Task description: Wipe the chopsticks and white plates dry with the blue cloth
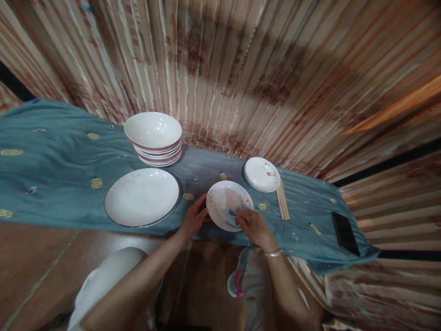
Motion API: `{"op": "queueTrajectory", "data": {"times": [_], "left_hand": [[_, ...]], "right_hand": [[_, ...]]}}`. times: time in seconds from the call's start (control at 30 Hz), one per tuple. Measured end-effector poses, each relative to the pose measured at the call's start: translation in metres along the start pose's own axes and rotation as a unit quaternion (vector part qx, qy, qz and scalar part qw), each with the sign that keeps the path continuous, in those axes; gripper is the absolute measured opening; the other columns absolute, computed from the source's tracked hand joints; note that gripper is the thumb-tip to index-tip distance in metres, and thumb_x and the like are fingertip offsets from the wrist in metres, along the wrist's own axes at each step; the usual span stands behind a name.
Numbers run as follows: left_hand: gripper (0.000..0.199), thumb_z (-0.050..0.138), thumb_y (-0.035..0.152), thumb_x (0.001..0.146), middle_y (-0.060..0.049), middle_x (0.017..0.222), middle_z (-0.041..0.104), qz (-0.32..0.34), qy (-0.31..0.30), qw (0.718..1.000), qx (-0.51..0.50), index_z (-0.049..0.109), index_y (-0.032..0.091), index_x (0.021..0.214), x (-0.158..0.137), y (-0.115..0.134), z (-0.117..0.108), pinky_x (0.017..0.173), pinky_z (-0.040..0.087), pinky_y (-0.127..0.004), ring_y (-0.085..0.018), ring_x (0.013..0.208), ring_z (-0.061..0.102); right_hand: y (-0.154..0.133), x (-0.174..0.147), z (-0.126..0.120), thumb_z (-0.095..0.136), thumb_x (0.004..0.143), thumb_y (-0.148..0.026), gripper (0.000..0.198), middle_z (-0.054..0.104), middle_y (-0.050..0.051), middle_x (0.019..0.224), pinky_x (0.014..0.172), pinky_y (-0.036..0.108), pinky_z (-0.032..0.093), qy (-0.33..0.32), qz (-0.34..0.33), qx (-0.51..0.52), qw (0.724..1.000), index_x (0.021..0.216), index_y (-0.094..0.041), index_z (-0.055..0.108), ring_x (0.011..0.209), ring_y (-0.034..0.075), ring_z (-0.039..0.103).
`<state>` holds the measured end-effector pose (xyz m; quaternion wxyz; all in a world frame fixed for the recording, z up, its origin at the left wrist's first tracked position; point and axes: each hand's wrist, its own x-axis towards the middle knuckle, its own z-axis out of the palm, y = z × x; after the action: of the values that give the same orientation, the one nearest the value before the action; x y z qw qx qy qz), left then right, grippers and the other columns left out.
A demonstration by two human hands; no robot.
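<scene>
A white shallow dish (220, 202) with small orange flowers near its rim is in front of me, close to the table's near edge. My left hand (195, 216) grips its left side, thumb by the rim and the other fingers partly hidden beneath. Over the lower right of the dish, my right hand (253, 225) is closed, fingers pressed together. A blurred blue-grey patch shows at those fingertips; whether it is a held thing or a reflection I cannot make out. Just behind to the right sits a short stack of small flowered plates (260, 174).
A large oval plate (142, 196) lies to the left, with a stack of red-rimmed bowls (153, 133) behind it. Wooden chopsticks (282, 200) and a black phone (345, 233) lie to the right on the teal tablecloth (65, 170). A pleated curtain (213, 69) hangs behind.
</scene>
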<state>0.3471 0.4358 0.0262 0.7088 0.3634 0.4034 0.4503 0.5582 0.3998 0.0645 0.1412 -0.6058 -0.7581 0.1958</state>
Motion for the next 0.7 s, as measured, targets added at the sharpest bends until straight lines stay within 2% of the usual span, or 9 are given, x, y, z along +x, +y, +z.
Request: {"op": "queueTrajectory", "data": {"times": [0.13,0.4,0.57,0.7], "left_hand": [[0.059,0.065,0.025,0.068,-0.009,0.132,0.057,0.000,0.004,1.000,0.002,0.056,0.022,0.127,0.000,-0.001,0.000,0.072,0.058,-0.038,-0.030,0.111,0.057],[0.061,0.065,0.028,0.069,-0.010,0.132,0.057,0.000,0.005,1.000,0.001,0.054,0.021,0.128,0.000,-0.002,-0.001,0.075,0.057,-0.041,-0.031,0.112,0.057],[0.058,0.065,0.028,0.070,-0.010,0.134,0.055,0.008,-0.005,1.000,0.008,0.055,0.021,0.127,-0.002,0.001,0.000,0.076,0.057,-0.042,-0.031,0.111,0.058],[0.059,0.065,0.029,0.070,-0.011,0.133,0.056,0.012,-0.010,1.000,0.005,0.055,0.021,0.127,-0.001,0.000,-0.001,0.075,0.057,-0.042,-0.032,0.111,0.058]], "right_hand": [[0.006,0.004,0.004,0.043,0.083,-0.011,0.026,0.067,0.006,0.072,0.069,0.030,0.048,0.033,0.010,-0.050,0.998,0.065,-0.020,0.059,0.073,0.019,0.063],[0.011,0.014,0.013,0.038,0.085,-0.010,0.027,0.066,0.010,0.076,0.073,0.036,0.049,0.085,0.034,-0.094,0.991,0.071,-0.019,0.059,0.076,0.022,0.061],[0.019,0.023,0.023,0.038,0.083,-0.009,0.029,0.069,0.011,0.097,0.088,0.041,0.049,0.122,0.025,-0.051,0.991,0.089,-0.018,0.065,0.094,0.023,0.063],[0.023,0.030,0.033,0.039,0.083,-0.011,0.036,0.065,0.015,0.115,0.098,0.046,0.045,0.159,0.004,-0.046,0.986,0.109,-0.015,0.064,0.112,0.026,0.057]]}}
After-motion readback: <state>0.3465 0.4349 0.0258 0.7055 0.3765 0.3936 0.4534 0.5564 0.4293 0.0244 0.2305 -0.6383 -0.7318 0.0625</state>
